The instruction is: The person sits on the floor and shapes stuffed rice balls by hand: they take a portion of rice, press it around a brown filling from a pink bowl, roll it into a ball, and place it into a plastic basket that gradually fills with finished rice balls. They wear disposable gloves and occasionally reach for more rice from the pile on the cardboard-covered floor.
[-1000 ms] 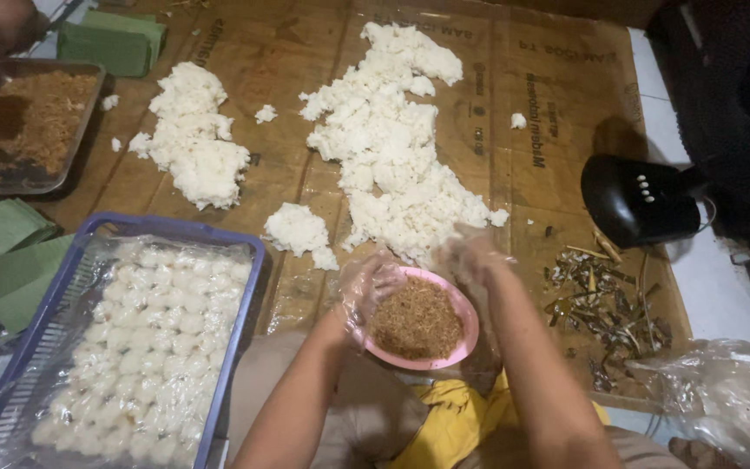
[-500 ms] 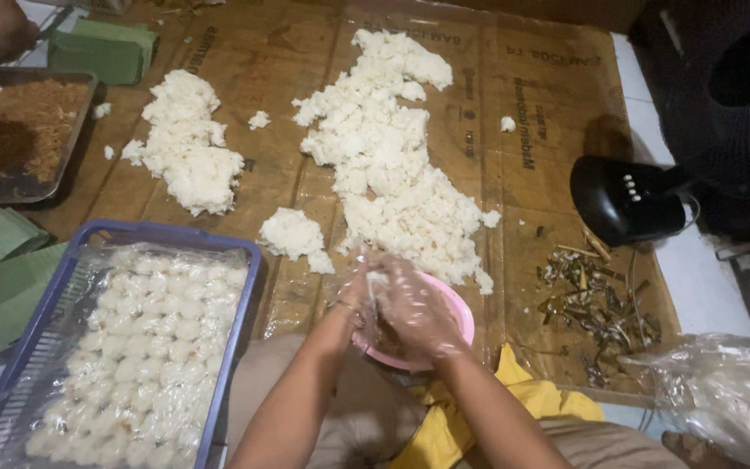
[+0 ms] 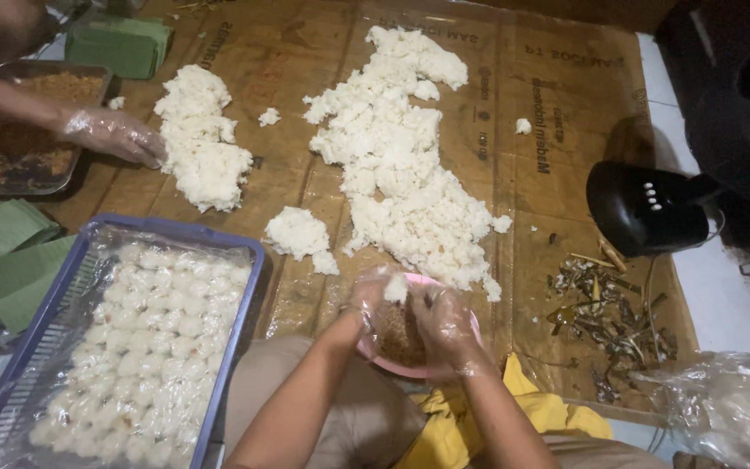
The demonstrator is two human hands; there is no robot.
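Both gloved hands meet over the pink bowl (image 3: 466, 334) at six o'clock. The left hand (image 3: 371, 300) and the right hand (image 3: 444, 321) curl in together, fingers pressed around a small white rice lump (image 3: 395, 288) held just above the brown filling (image 3: 401, 334) in that bowl. At twelve o'clock spreads the big rice pile (image 3: 401, 148). At eight o'clock sits the blue tray (image 3: 236, 343) packed with white rice balls (image 3: 145, 347). At ten o'clock, a co-worker's gloved hand (image 3: 115, 135) touches a second rice heap (image 3: 201, 139).
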